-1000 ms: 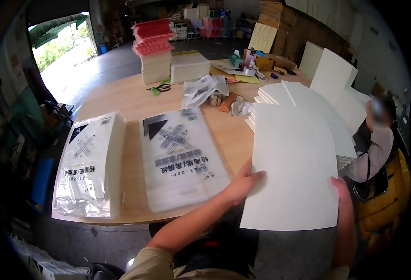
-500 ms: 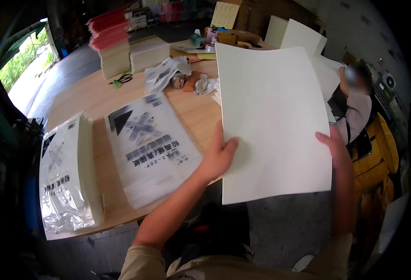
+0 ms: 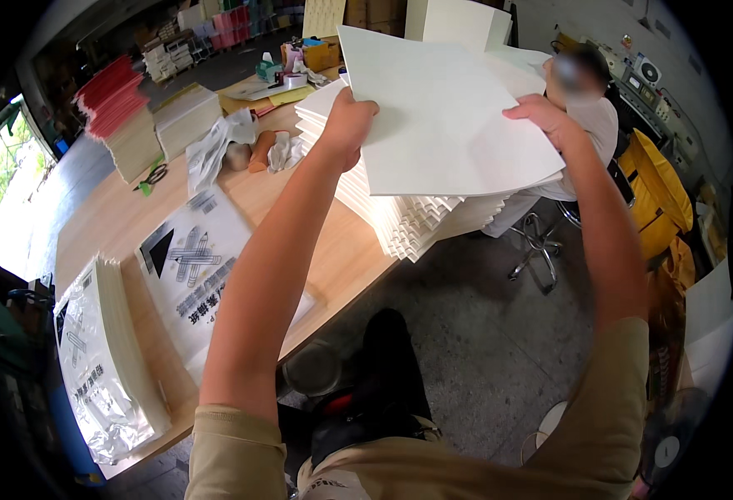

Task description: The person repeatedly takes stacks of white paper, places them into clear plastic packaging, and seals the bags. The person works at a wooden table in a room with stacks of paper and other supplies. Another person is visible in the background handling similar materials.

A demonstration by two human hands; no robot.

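Large white paper sheets (image 3: 450,125), a thin stack seen almost flat, are held out in front of me. My left hand (image 3: 350,129) grips their left edge, with its fingers partly behind the paper. My right hand (image 3: 545,119) is closed on the right edge. Just beneath them on the table is a tall pile of white paper (image 3: 408,225) stacked in staggered layers. Whether the held sheets touch this pile, I cannot tell. Left of my left forearm lies a printed plastic bag (image 3: 187,250) with a pencil design. Beyond it, a thick stack in similar plastic packaging (image 3: 104,358) lies near the table's left edge.
Black-and-green scissors (image 3: 155,177), crumpled plastic (image 3: 216,150) and pink-topped paper stacks (image 3: 112,104) are on the wooden table (image 3: 341,267). A seated person (image 3: 595,125) is close by at the right, beside a wheeled chair (image 3: 537,250) and yellow bag (image 3: 656,196).
Both hands have carried the sheets forward, farther from my body, and tilted them flatter over the staggered pile. My view has also shifted, showing more of that pile and the floor.
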